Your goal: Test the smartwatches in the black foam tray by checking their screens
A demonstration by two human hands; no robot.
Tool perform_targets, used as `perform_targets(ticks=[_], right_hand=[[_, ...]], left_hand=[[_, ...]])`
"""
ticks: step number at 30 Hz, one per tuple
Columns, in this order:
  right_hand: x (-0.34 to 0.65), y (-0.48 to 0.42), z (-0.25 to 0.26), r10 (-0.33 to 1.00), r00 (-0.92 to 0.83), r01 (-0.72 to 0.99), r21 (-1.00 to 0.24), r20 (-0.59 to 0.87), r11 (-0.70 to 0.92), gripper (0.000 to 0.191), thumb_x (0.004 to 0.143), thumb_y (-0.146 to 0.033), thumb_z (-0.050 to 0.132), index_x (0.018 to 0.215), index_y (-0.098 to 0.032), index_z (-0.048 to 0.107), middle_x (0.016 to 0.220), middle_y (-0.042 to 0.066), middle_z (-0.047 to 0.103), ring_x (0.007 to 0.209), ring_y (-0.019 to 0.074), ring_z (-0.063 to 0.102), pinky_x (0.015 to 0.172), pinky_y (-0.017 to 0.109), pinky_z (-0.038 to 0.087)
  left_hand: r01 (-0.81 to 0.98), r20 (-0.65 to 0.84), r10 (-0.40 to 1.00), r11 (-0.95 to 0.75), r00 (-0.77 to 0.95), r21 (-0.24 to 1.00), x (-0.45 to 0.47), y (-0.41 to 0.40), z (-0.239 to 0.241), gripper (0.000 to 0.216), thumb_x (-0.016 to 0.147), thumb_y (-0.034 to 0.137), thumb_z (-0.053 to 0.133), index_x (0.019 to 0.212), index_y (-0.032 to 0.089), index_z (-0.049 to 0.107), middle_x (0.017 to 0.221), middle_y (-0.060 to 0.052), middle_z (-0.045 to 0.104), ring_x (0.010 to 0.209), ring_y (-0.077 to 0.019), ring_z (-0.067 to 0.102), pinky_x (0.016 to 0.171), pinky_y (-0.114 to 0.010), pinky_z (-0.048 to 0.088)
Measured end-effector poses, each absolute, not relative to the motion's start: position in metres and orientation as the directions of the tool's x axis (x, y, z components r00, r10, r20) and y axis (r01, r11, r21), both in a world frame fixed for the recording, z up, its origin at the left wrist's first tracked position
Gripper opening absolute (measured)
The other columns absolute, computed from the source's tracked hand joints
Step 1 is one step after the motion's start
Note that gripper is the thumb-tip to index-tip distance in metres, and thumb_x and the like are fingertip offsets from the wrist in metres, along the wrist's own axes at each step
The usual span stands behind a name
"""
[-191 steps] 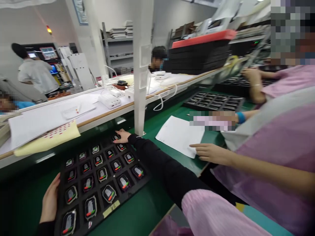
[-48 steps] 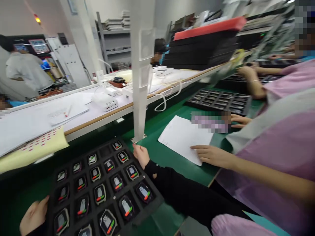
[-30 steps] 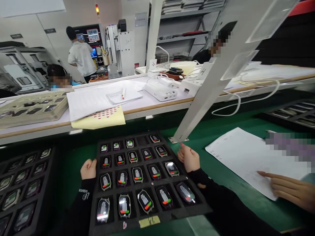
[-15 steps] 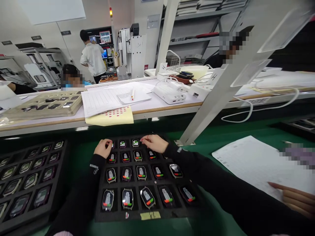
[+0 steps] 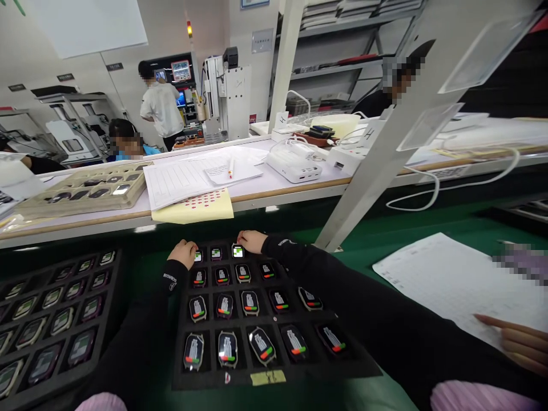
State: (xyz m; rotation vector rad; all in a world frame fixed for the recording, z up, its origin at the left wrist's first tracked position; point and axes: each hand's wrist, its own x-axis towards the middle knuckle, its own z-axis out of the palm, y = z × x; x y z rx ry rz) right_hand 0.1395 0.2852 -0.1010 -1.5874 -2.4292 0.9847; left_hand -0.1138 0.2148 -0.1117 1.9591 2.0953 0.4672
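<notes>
A black foam tray holds rows of smartwatches without straps, their screens lit. My left hand is at the tray's far left corner, fingers closed at the edge of a smartwatch with a green and white screen. At the far row, my right hand has its fingers closed at the upper right edge of another smartwatch. Between the hands lies a third far-row watch. Nearer watches, such as this one, show white text over a red and green bar. My right sleeve covers part of the tray's right side.
Another foam tray of watches lies at left. Right of my arm are a paper sheet and another person's hand. A slanted metal post rises behind. The shelf carries papers, a white power bank and a beige tray.
My right hand has moved left, its fingers now touching the far-row watch they were just beside. My left hand stays at the corner watch. The whole view has shifted slightly.
</notes>
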Motion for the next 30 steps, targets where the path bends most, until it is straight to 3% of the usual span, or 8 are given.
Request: perform_targets(ticks=[5, 11, 15, 19, 24, 27, 30], right_hand=[[0.144, 0.280, -0.101, 0.818, -0.438, 0.740, -0.666, -0.373, 0.093, 0.029, 0.098, -0.033, 0.059, 0.120, -0.015, 0.057, 0.113, 0.009, 0.060, 0.092, 0.0211, 0.063, 0.078, 0.039, 0.056], [0.143, 0.285, -0.110, 0.824, -0.415, 0.608, -0.791, -0.385, -0.063, 0.025, 0.097, -0.032, 0.060, 0.116, -0.014, 0.060, 0.112, 0.008, 0.061, 0.093, 0.0216, 0.063, 0.079, 0.038, 0.056], [0.144, 0.286, -0.103, 0.826, -0.415, 0.443, -0.878, -0.381, -0.183, 0.024, 0.097, -0.031, 0.060, 0.115, -0.014, 0.060, 0.111, 0.008, 0.061, 0.091, 0.0206, 0.063, 0.077, 0.037, 0.056], [0.149, 0.273, -0.084, 0.817, -0.435, 0.209, -0.924, -0.380, -0.319, 0.024, 0.100, -0.033, 0.055, 0.113, -0.013, 0.059, 0.100, 0.006, 0.064, 0.078, 0.0163, 0.065, 0.065, 0.030, 0.058], [0.169, 0.233, -0.063, 0.753, -0.498, 0.049, -0.881, -0.430, -0.471, 0.029, 0.107, -0.025, 0.031, 0.098, -0.011, 0.055, 0.087, 0.011, 0.068, 0.062, 0.0144, 0.067, 0.040, 0.017, 0.050], [0.181, 0.204, -0.054, 0.697, -0.563, 0.014, -0.848, -0.444, -0.530, 0.035, 0.107, -0.033, 0.028, 0.103, -0.012, 0.056, 0.088, 0.014, 0.069, 0.054, 0.0148, 0.063, 0.030, 0.016, 0.041], [0.189, 0.180, -0.042, 0.695, -0.605, -0.064, -0.847, -0.388, -0.528, 0.038, 0.106, -0.038, 0.027, 0.112, -0.015, 0.055, 0.096, 0.015, 0.070, 0.055, 0.0152, 0.062, 0.028, 0.016, 0.040]], left_hand=[[0.849, 0.062, 0.998, -0.042, 0.011, 0.526, -0.124, 0.209, -0.111, 0.024, 0.094, 0.035, 0.052, 0.101, 0.016, 0.063, 0.107, -0.007, 0.064, 0.102, -0.0203, 0.060, 0.095, -0.045, 0.046], [0.695, 0.005, 0.999, -0.041, 0.054, 0.718, -0.129, 0.214, -0.118, 0.028, 0.094, 0.039, 0.051, 0.101, 0.014, 0.064, 0.105, -0.007, 0.066, 0.101, -0.0201, 0.062, 0.095, -0.044, 0.048], [0.599, -0.039, 0.997, -0.008, 0.065, 0.800, -0.127, 0.220, -0.122, 0.027, 0.092, 0.038, 0.055, 0.097, 0.014, 0.065, 0.101, -0.007, 0.067, 0.096, -0.0191, 0.064, 0.091, -0.043, 0.050], [0.497, -0.074, 0.997, 0.062, 0.004, 0.865, -0.125, 0.223, -0.121, 0.025, 0.092, 0.036, 0.057, 0.100, 0.013, 0.063, 0.102, -0.007, 0.066, 0.093, -0.0185, 0.063, 0.086, -0.040, 0.053], [0.331, -0.169, 0.983, 0.183, -0.071, 0.926, -0.120, 0.218, -0.104, 0.031, 0.093, 0.040, 0.054, 0.108, 0.014, 0.059, 0.095, -0.005, 0.063, 0.075, -0.0135, 0.061, 0.065, -0.030, 0.054], [0.214, -0.241, 0.969, 0.246, -0.053, 0.945, -0.108, 0.207, -0.091, 0.041, 0.096, 0.046, 0.043, 0.122, 0.014, 0.052, 0.082, -0.004, 0.061, 0.055, -0.0098, 0.055, 0.042, -0.020, 0.041], [0.125, -0.251, 0.968, 0.247, 0.016, 0.961, -0.089, 0.186, -0.073, 0.053, 0.094, 0.053, 0.041, 0.128, 0.013, 0.050, 0.078, -0.007, 0.060, 0.050, -0.0111, 0.054, 0.033, -0.018, 0.026]])
